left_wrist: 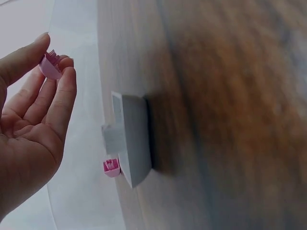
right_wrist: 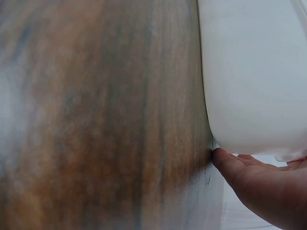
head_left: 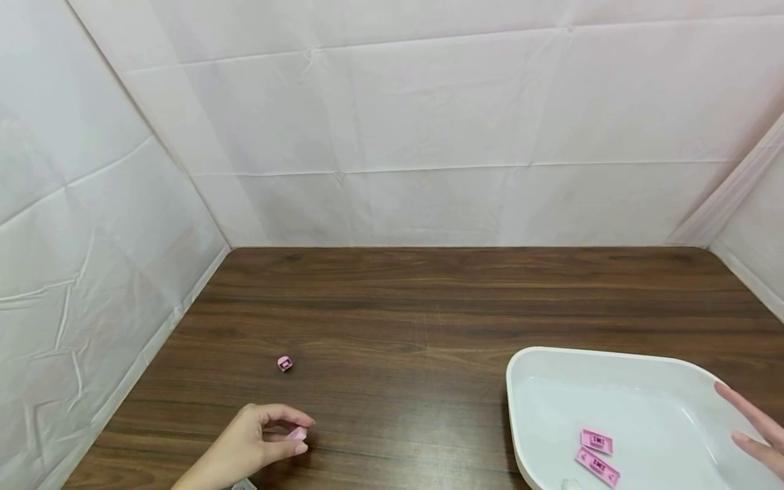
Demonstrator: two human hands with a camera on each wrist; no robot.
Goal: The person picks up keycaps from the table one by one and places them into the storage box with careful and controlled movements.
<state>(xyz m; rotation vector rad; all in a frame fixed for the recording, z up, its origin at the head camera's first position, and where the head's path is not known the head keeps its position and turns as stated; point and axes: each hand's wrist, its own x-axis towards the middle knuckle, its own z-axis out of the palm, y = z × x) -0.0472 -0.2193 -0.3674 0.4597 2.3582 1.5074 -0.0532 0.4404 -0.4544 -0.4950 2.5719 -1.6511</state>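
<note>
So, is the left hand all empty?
No, the left hand pinches a small pink piece.

White-sheeted booth (head_left: 429, 122) around brown table (head_left: 398, 306)

Bare hands (head_left: 248, 437); slim fingers (head_left: 748, 408)

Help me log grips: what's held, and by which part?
Left hand pinches a small rounded pink plastic piece by opposite sides; right hand: can't tell.
</note>
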